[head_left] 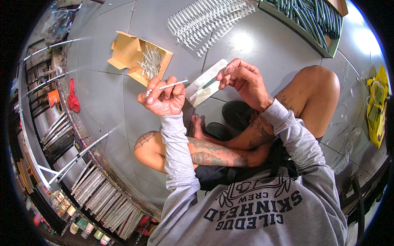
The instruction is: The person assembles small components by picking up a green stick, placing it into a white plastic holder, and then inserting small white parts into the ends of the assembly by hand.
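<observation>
My left hand (164,96) is closed, palm up, around a thin white plastic stick (173,84) that points right; a small white end shows by the thumb. To its right, my right hand (246,80) is closed in a pinch. A slim dark green piece (209,83) extends from its fingertips, its other end hidden by the fingers. Under that piece lies a long pale white strip (201,96) with a smeared patch, flat on the floor. Just beyond my left hand stands an open cardboard box (137,74) holding a loose bunch of white sticks (152,60).
Rows of similar white sticks (205,24) lie on the floor ahead. At the far right stands a box (333,48) full of dark green tubes (305,18). Black sandals (236,116) lie by my crossed legs. A metal rack (88,153) runs along the left; a yellow bag (376,108) lies right.
</observation>
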Demonstrator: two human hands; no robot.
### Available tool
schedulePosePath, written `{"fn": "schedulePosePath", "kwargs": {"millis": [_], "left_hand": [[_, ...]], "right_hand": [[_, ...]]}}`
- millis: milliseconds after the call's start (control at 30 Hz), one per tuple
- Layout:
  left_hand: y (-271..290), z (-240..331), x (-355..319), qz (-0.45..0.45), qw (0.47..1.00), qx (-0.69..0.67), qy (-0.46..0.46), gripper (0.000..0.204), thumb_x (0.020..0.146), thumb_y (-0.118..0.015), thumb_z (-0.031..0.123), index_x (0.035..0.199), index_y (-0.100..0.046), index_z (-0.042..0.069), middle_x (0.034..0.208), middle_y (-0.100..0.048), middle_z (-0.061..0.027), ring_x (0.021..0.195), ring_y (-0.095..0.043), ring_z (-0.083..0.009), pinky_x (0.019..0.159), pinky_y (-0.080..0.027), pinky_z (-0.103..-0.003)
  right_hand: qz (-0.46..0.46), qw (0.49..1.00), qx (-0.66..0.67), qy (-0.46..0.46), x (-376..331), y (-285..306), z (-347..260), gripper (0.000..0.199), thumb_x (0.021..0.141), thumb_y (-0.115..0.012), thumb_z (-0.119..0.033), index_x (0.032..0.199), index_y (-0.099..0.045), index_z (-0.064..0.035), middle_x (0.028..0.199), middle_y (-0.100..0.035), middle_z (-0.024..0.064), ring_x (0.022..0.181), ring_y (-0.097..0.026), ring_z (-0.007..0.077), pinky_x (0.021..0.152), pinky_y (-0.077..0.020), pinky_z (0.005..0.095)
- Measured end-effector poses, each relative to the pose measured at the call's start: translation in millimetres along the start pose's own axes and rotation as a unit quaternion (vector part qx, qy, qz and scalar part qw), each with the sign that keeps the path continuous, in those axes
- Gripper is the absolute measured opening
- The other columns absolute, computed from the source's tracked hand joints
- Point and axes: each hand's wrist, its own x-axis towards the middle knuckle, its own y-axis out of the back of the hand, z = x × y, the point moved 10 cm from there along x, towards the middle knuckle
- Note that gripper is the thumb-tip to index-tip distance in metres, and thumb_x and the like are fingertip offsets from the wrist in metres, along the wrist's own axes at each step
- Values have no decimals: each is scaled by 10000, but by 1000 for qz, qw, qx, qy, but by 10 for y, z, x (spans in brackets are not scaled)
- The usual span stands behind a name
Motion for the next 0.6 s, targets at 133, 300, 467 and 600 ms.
{"fn": "schedulePosePath", "kwargs": {"millis": [133, 300, 467, 600], "left_hand": [[7, 20, -1, 1, 1000, 10, -2, 107, 779, -664, 285, 759, -578, 225, 619, -652, 217, 632, -294, -53, 596, -251, -248], [2, 44, -3, -11, 1000, 19, 0, 104, 782, -666, 289, 768, -591, 218, 620, -649, 219, 640, -300, -55, 599, -255, -250], [12, 38, 6, -17, 1000, 10, -3, 111, 783, -673, 298, 774, -592, 223, 612, -635, 225, 659, -306, -57, 598, -249, -250], [28, 56, -1, -17, 1000, 22, -9, 126, 781, -681, 313, 782, -589, 228, 611, -626, 234, 681, -306, -59, 599, -244, -251]], "right_hand": [[3, 1000, 1, -1, -2, 9, -3, 106, 999, -538, -118, 989, -609, -40, 977, -715, 168, 797, -700, 219, 796, -572, 342], [5, 1000, -3, -2, 0, -9, -8, 106, 1000, -540, -119, 985, -614, -45, 978, -716, 167, 796, -699, 219, 798, -572, 343], [7, 1000, -4, 0, 1, 21, -6, 110, 1002, -543, -125, 984, -615, -44, 976, -716, 167, 796, -699, 220, 799, -572, 345], [8, 1000, 0, 1, 0, 17, -11, 101, 987, -544, -114, 984, -609, -37, 971, -715, 167, 797, -698, 219, 797, -571, 345]]}}
